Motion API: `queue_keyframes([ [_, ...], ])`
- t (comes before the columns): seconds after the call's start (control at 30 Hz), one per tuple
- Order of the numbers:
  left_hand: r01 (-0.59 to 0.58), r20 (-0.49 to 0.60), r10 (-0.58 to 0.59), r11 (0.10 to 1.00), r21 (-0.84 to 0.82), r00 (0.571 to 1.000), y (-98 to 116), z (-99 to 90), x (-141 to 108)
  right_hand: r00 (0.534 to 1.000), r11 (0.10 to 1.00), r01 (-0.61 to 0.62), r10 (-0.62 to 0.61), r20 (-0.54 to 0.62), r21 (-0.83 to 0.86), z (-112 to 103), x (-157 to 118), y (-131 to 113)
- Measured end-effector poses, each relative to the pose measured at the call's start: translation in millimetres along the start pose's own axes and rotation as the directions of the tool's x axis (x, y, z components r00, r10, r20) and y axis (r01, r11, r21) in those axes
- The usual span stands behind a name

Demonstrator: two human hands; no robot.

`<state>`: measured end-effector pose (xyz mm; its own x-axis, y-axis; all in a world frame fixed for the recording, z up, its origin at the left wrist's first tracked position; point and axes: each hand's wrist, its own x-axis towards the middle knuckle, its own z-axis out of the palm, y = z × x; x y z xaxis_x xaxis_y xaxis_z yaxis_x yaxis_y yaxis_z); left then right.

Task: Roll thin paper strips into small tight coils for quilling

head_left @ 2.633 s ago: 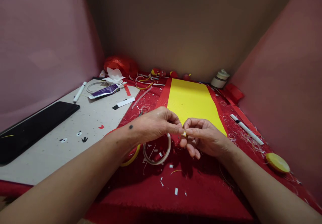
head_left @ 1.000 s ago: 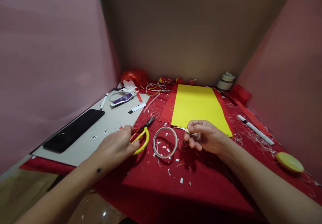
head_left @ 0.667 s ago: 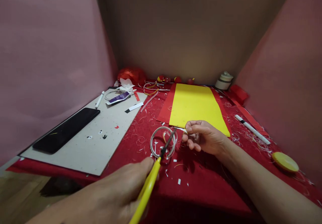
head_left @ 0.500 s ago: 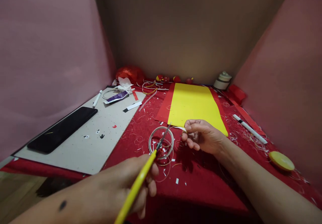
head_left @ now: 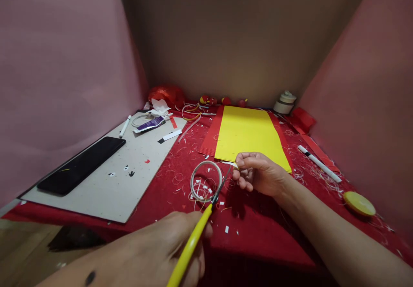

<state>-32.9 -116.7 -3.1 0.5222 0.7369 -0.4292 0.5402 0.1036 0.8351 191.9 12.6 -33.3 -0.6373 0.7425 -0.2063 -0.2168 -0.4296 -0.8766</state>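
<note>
My left hand [head_left: 167, 237] is closed around yellow-handled scissors [head_left: 195, 235], seen edge-on, with their thin dark blades pointing up and right. The blade tips come close to my right hand [head_left: 261, 173], whose thumb and forefinger pinch a small white strip of paper [head_left: 229, 164]. Whether the blades touch the strip I cannot tell. Behind the strip lies the near edge of a yellow sheet [head_left: 248, 132], on top of red ribbed sheets [head_left: 209, 143]. A roll of tape [head_left: 192, 183] lies on the red cloth just left of the blades, with paper snippets inside its ring.
On the left, a grey board [head_left: 151, 166] carries a black phone [head_left: 80, 166], a purple tube [head_left: 150, 124], a white pen [head_left: 125, 126] and small cut-outs. To the right lie another pen [head_left: 319, 163], a yellow disc [head_left: 359, 204] and thread scraps. A lidded pot [head_left: 285, 103] stands behind.
The scissors in my left hand have shifted right and a little down, bringing their tips nearer the white strip. My right hand has stayed almost still, pinching the strip.
</note>
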Motion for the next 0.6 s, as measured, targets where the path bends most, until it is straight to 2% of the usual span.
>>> queue_keyframes([
  [0.1,0.078,0.073,-0.077,0.997,-0.002,0.994,15,-3.8,7,1.000,1.000,0.012,-0.012,0.014,0.005,1,-1,0],
  [0.2,0.121,-0.021,-0.120,0.992,0.023,0.993,25,-2.6,12,1.000,1.000,0.008,-0.008,0.026,0.005,2,-1,0],
  [0.3,0.064,-0.109,-0.056,0.995,0.076,0.993,34,-1.6,16,0.999,1.000,0.001,-0.002,0.036,0.014,3,-1,1],
  [0.43,-0.001,-0.119,0.020,0.987,0.162,0.993,49,-3.0,17,0.999,1.000,0.000,-0.001,0.049,0.020,2,0,2],
  [0.5,0.010,-0.125,0.017,0.977,0.215,0.992,51,-2.1,18,0.999,1.000,0.007,-0.008,0.050,0.016,1,0,3],
  [0.6,0.086,-0.206,-0.020,0.945,0.315,0.978,44,2.6,19,0.998,0.999,0.031,-0.032,0.054,0.017,1,1,4],
])
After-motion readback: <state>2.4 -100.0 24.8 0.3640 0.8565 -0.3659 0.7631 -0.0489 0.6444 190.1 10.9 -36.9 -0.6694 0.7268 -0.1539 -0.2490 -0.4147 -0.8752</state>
